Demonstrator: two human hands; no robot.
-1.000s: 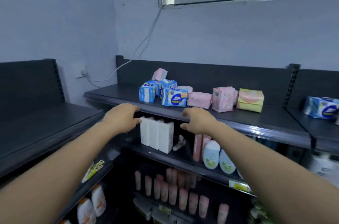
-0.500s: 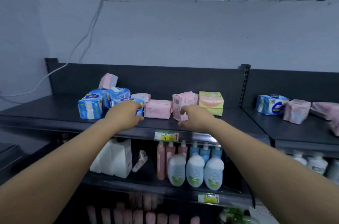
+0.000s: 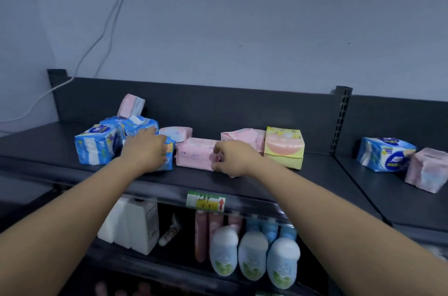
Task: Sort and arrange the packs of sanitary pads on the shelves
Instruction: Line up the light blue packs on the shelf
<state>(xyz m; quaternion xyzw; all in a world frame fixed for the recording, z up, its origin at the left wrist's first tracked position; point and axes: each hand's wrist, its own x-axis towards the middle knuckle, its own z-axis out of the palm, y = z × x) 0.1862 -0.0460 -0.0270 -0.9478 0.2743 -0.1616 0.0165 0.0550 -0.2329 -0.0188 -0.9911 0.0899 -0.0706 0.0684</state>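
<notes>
Sanitary pad packs lie jumbled on the dark top shelf [image 3: 278, 181]. My left hand [image 3: 145, 151] is closed over a blue pack [image 3: 169, 158], beside two more blue packs [image 3: 95, 147] [image 3: 141, 124]. My right hand [image 3: 234, 158] curls on the lower front of an upright pink pack [image 3: 240, 136], its fingertips touching the end of a flat pink pack [image 3: 195, 153]. A yellow-green pack [image 3: 283, 147] stands just right of that hand. A pale pink pack [image 3: 177, 132] lies behind, and a pink-white pack [image 3: 131, 105] leans on the back panel.
The right shelf section, past a slotted post [image 3: 341, 121], holds a blue pack [image 3: 385, 153] and a pink pack [image 3: 426, 169]. Below are white jugs [image 3: 138, 225], lotion bottles [image 3: 252, 254] and a price tag [image 3: 206, 201]. A cable [image 3: 104, 36] runs down the wall.
The view has swung left to face the shelf and come closer. Both hands have risen from the shelf's front edge onto the packs, the left onto a blue one, the right onto a pink one.
</notes>
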